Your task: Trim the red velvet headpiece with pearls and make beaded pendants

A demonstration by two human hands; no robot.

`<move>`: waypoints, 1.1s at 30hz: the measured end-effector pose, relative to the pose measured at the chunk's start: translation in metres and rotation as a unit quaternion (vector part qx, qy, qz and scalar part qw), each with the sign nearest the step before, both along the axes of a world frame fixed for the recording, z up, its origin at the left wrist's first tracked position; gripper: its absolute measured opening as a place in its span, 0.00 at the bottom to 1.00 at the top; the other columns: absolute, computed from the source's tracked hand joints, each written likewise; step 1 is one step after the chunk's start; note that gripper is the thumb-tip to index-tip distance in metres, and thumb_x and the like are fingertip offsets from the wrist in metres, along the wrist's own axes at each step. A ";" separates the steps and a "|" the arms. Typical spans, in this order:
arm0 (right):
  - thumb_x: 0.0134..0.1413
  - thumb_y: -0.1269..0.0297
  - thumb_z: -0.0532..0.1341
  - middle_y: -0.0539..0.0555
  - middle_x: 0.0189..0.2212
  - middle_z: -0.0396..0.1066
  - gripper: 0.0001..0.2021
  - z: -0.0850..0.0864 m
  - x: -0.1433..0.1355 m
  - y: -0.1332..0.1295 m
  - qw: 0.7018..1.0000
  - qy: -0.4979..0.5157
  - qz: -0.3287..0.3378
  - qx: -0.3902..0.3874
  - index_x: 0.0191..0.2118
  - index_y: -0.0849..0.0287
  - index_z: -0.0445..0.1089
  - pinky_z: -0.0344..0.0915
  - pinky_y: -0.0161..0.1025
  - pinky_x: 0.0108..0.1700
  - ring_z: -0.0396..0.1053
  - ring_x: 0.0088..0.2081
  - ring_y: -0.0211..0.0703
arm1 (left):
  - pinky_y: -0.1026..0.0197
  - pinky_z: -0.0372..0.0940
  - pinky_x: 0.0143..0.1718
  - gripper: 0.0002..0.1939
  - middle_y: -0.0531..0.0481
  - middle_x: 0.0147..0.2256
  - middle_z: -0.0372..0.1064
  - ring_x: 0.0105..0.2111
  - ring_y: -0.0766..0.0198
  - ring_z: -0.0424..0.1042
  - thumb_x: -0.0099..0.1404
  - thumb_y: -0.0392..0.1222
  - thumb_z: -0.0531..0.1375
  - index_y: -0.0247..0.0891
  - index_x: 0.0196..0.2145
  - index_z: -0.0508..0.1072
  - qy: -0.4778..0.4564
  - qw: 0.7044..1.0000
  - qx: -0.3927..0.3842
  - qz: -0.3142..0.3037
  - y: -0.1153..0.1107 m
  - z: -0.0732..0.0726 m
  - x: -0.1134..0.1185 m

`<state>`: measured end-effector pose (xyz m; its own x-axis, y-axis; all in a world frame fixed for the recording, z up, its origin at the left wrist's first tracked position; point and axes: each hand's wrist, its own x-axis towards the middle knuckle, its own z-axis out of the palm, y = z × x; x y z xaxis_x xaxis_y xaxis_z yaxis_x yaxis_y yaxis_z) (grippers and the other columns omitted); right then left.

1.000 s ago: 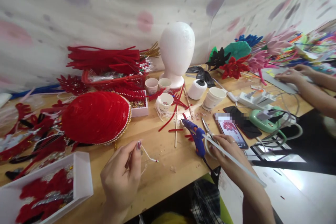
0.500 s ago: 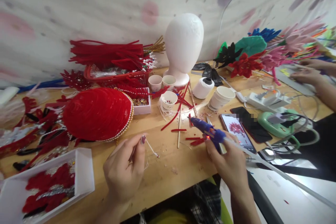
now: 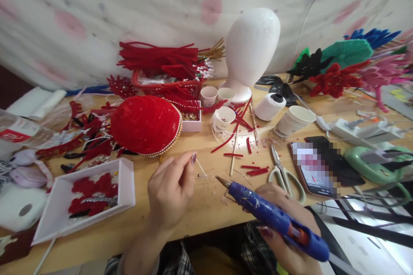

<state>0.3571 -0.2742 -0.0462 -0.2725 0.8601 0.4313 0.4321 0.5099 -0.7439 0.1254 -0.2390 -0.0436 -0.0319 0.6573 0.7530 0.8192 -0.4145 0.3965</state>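
Note:
My left hand (image 3: 171, 187) is closed in a pinch on a thin white stem (image 3: 200, 166), whose small dark-and-white tip points down to the right. My right hand (image 3: 287, 223) is wrapped around a blue glue gun (image 3: 263, 210), its metal nozzle just right of the stem's tip, not touching it. Beyond my left hand lies a red wound dome (image 3: 145, 124) edged with pearls and gold beads. Short red strips (image 3: 258, 171) and scissors (image 3: 284, 179) with pale handles lie on the wooden table (image 3: 200, 223) beyond the glue gun.
A white foam head (image 3: 253, 47) stands at the back beside paper cups (image 3: 224, 118) and a thread cone (image 3: 271, 106). A red basket (image 3: 167, 88) holds red stems. At left is a white tray (image 3: 127, 184) with red pieces; phones (image 3: 311, 169) and a power strip (image 3: 351, 131) are at right.
The glue gun has swung down and round, so its nozzle now points up-left near the stem. The scissors are uncovered. The view has shifted left, and the other person's hands have left it.

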 end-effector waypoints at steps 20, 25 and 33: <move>0.62 0.52 0.57 0.47 0.21 0.61 0.12 0.004 -0.014 0.000 0.998 -0.044 0.000 0.054 0.33 0.54 0.63 0.56 0.37 0.22 0.59 0.22 0.41 | 0.67 0.67 0.32 0.07 0.51 0.29 0.78 0.24 0.69 0.71 0.67 0.29 0.59 0.33 0.40 0.76 -0.017 1.000 -0.003 -0.012 -0.005 0.001 0.004; 0.63 0.52 0.56 0.47 0.20 0.60 0.13 0.003 -0.015 0.000 0.998 -0.048 -0.006 0.048 0.32 0.53 0.62 0.55 0.38 0.22 0.59 0.22 0.42 | 0.66 0.67 0.30 0.07 0.51 0.28 0.77 0.23 0.69 0.70 0.68 0.30 0.58 0.34 0.40 0.76 -0.013 1.000 -0.003 -0.009 -0.004 0.001 0.005; 0.62 0.57 0.57 0.48 0.22 0.63 0.08 0.004 -0.014 -0.002 0.998 -0.047 -0.006 0.048 0.34 0.54 0.64 0.58 0.38 0.23 0.62 0.24 0.42 | 0.67 0.67 0.31 0.06 0.53 0.27 0.77 0.23 0.69 0.70 0.68 0.31 0.59 0.35 0.40 0.76 -0.025 1.000 -0.009 -0.009 -0.004 0.000 0.005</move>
<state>0.3429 -0.2765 -0.0421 -0.3062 0.8190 0.4852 0.5044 0.5719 -0.6470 0.1307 -0.2434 -0.0438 -0.0573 0.6710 0.7393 0.7908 -0.4215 0.4438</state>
